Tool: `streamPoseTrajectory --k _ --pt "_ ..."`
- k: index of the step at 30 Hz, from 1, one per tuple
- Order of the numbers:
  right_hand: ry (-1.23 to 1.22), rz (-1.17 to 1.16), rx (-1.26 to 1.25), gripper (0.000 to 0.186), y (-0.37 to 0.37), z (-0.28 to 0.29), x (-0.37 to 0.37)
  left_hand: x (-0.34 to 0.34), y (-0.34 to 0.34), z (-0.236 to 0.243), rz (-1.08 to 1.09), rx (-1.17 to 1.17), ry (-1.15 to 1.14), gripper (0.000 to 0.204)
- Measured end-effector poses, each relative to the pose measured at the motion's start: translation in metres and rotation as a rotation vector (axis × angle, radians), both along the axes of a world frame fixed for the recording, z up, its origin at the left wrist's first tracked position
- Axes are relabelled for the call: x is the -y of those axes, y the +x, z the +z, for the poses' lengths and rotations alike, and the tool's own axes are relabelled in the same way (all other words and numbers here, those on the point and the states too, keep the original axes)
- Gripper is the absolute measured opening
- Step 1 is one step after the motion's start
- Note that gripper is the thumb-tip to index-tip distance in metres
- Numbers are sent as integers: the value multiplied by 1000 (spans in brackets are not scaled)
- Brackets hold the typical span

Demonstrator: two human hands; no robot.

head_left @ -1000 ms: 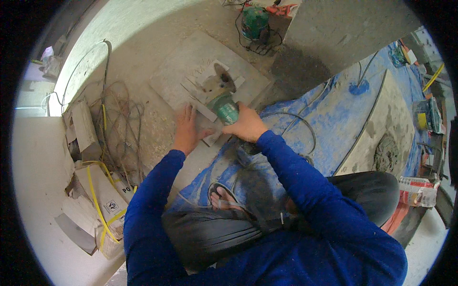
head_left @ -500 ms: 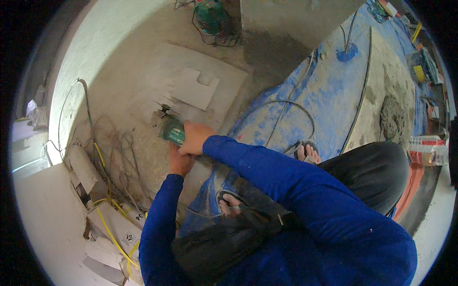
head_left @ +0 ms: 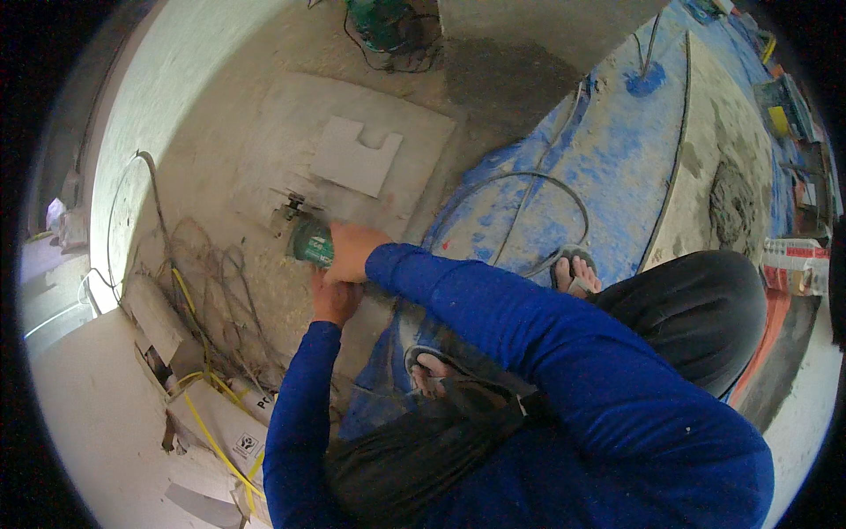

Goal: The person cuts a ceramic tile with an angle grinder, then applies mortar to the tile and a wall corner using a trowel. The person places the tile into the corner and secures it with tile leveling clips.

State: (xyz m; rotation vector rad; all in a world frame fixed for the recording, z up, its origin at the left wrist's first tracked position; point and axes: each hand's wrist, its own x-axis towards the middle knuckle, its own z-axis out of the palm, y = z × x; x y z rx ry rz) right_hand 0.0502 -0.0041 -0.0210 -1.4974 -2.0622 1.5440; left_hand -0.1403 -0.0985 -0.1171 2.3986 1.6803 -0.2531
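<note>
While the person's right hand is wrapped around a compact, green-bodied angle grinder, the left hand meets it from the near side, fingers mostly hidden, so how far they close cannot be told. The grinder is by the near left part of a flat, square grey slab, on which lies a thin, pale grey tile piece with a notched far edge. Beyond the slab stands a rounded dark green object, while right of the slab spreads a dust-smeared blue plastic sheet and left of it lie tangled thin cables.
</note>
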Motion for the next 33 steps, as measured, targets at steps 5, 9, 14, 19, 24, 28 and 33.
streamPoseTrajectory --k 5,9,14,19,24,28,33 --pt "-38 25 8 83 9 5 0 3 1 -3 29 -22 1 64" --pt "-27 29 5 83 18 8 4 4 2 -4 16 -1 38 69" --pt "-35 41 25 83 28 14 7 2 3 6 45 97 37 70" --pt "-62 44 23 82 36 21 10 2 6 17 82 127 10 66" --pt "-71 47 17 79 41 24 11 2 7 14 28 29 22 65" --pt "-84 47 42 78 42 24 12 3 7 12 26 -95 -11 64" --pt "-59 50 45 79 46 22 15 -3 10 20 12 13 -9 63"
